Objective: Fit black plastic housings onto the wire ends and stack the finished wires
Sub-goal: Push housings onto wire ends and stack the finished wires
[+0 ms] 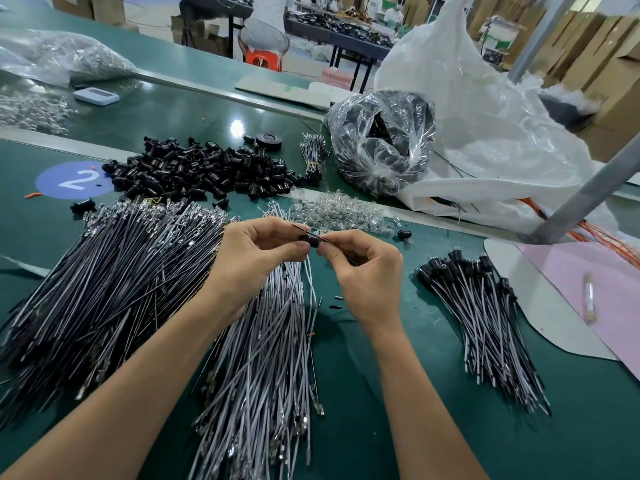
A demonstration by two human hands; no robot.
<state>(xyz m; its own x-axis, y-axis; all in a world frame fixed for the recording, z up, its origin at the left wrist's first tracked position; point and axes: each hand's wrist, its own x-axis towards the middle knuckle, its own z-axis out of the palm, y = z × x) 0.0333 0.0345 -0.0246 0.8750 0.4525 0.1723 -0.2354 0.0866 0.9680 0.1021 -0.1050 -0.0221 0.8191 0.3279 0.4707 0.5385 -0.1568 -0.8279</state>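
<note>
My left hand (258, 252) pinches a small black housing (310, 241) between thumb and fingers above the table's middle. My right hand (363, 268) pinches a thin dark wire (313, 233) whose end enters the housing; a white wire hangs below it. A heap of loose black housings (204, 171) lies beyond my hands. Black wires (104, 271) are piled at the left, white wires (263, 341) under my forearms. The finished wires with housings (481, 306) are stacked at the right.
Clear small bulbs (339, 211) lie in a pile behind my hands. A clear bag of black parts (381, 143) and a large white sack (485, 116) stand at the back right. A tape roll (269, 140) and a tied wire bundle (314, 157) lie nearby.
</note>
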